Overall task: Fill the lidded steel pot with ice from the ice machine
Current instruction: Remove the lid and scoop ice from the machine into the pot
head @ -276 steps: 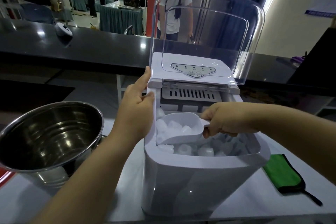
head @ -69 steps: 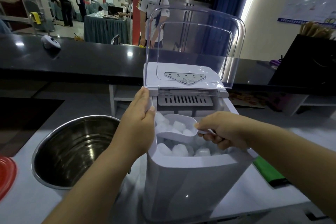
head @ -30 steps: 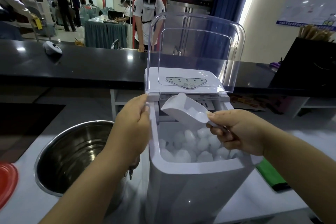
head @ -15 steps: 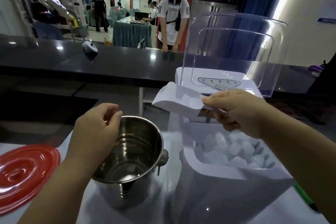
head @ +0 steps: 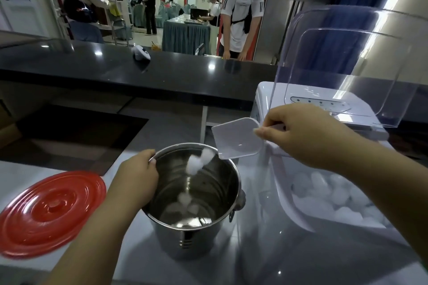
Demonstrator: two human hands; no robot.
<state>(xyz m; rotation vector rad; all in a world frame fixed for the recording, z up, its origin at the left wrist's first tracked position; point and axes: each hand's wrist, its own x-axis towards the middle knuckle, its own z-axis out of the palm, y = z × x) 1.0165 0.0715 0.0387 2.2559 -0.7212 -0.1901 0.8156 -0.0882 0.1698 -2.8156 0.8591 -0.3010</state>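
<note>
A pale grey surface (head: 289, 250) carries everything at hand. Beyond it runs a long, glossy black counter (head: 115, 69), with a small white device (head: 141, 53) lying on top. Past that counter opens a large lit hall with draped tables and several people standing or bending over, one in a white shirt (head: 240, 18) leaning just behind the counter.

The steel pot (head: 192, 233) stands upright on the surface, near its middle, just left of the ice machine (head: 301, 210). It is round and deep with a polished, ribbed inner wall and a small side handle on its right. Its mouth is uncovered, and the red lid (head: 48, 213) lies flat on the surface to its left, apart from it. A few ice cubes (head: 185, 206) sit on the pot's bottom, and blurred ice pieces (head: 196, 162) hang in mid-air below the scoop's edge, inside the pot's mouth.

The left hand (head: 136, 180) has its grip curled over the pot's near-left rim, holding it. The right hand (head: 308, 136) has its grip pinched on the handle of a white scoop (head: 236, 139), which is tilted mouth-down over the pot's far-right rim.

The ice machine is white, its clear lid (head: 347, 65) raised upright, and its open bin holds a heap of ice (head: 333, 196).
</note>
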